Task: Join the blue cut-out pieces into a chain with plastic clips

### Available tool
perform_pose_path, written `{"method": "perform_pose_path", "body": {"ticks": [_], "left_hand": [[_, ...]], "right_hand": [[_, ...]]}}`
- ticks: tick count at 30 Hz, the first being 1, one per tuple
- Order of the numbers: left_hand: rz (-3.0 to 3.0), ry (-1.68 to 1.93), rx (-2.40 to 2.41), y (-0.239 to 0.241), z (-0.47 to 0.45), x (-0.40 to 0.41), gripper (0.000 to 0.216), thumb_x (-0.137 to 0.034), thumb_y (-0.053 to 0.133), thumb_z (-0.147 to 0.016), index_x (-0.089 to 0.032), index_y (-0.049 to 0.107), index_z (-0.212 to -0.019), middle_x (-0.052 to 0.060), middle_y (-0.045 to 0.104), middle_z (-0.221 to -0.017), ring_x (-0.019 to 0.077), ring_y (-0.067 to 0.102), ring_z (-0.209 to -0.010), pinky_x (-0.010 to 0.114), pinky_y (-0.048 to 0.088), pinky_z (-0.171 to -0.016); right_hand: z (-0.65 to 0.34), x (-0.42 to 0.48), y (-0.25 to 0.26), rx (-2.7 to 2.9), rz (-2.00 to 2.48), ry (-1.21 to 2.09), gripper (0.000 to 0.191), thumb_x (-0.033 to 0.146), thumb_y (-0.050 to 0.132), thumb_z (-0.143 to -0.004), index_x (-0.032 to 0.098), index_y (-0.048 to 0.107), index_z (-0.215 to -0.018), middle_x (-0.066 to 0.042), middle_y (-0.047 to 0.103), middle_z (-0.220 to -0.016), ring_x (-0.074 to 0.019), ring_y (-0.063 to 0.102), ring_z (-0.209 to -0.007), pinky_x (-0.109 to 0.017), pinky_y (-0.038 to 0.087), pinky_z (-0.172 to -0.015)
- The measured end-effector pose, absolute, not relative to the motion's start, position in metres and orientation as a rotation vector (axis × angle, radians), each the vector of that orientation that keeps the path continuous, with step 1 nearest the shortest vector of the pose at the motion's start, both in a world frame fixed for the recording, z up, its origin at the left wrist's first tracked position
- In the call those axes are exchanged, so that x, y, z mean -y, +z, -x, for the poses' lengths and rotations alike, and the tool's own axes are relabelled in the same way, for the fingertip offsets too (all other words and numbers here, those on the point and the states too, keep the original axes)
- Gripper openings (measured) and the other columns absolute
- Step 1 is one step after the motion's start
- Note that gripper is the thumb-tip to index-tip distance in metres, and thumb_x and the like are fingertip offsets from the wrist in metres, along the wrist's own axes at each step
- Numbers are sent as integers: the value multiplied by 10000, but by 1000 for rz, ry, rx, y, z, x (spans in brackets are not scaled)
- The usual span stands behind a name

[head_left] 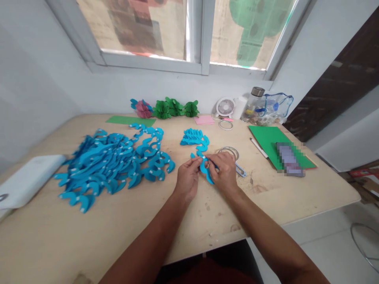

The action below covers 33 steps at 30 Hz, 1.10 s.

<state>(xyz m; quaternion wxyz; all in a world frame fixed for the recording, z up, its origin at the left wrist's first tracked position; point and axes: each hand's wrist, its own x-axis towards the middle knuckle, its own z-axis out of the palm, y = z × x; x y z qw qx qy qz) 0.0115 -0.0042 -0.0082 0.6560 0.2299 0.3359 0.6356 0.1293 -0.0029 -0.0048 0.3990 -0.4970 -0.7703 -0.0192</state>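
Both my hands meet over the middle of the wooden table (124, 221). My left hand (187, 178) and my right hand (224, 172) each pinch a curved blue paper cutout (205, 167) between them, fingers closed on it. Just beyond my hands lies a small stack of the same blue cutouts (194, 138). To the left spreads a large pile of blue cutouts (114, 163) with small white tape spots. A roll of clear tape (228, 150) sits right behind my right hand, with a blue-handled tool (240, 170) beside it.
Green paper sheets (268, 142) with a blurred phone (289, 159) and a pen (258, 148) lie at right. At the back stand green and pink paper flowers (174, 107), pink notes (204, 120), a small fan (225, 107), a jar (254, 103) and a clear bag (275, 107). A white pad (28, 179) lies at left.
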Motion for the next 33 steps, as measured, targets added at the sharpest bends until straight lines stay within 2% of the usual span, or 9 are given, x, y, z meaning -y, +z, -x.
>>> {"method": "perform_pose_path", "body": {"ticks": [8,13,19,33], "left_hand": [[-493,1418,-715,-8,-10,3,142,-197,743,-599,-126,648,-677,0,622,-652,111,565,-631,254,424,-694],[-471,1402,-685,-7,-8,3,114,-178,721,-617,-126,631,-664,-5,608,-647,104,555,-631,241,417,-673],[-445,1380,-657,-8,-7,1,106,-189,698,-642,-125,616,-658,4,608,-640,103,551,-611,233,408,-624],[-628,1429,-923,-4,-8,4,99,-203,716,-594,-127,652,-596,0,609,-548,98,526,-544,225,407,-578]], "right_hand": [[-131,3,-4,2037,1246,-139,266,172,501,-841,251,674,-1027,-37,671,-912,-202,509,-881,-376,296,-837],[-131,4,-2,2079,1211,-198,254,200,493,-860,241,663,-1045,-36,677,-908,-206,502,-874,-377,296,-816],[-131,5,1,2094,1184,-228,244,155,497,-850,232,673,-1001,-31,685,-900,-197,504,-860,-369,305,-802],[-130,4,-3,1976,1205,-2,219,159,515,-841,226,693,-948,-30,693,-856,-191,541,-845,-359,351,-796]]}}
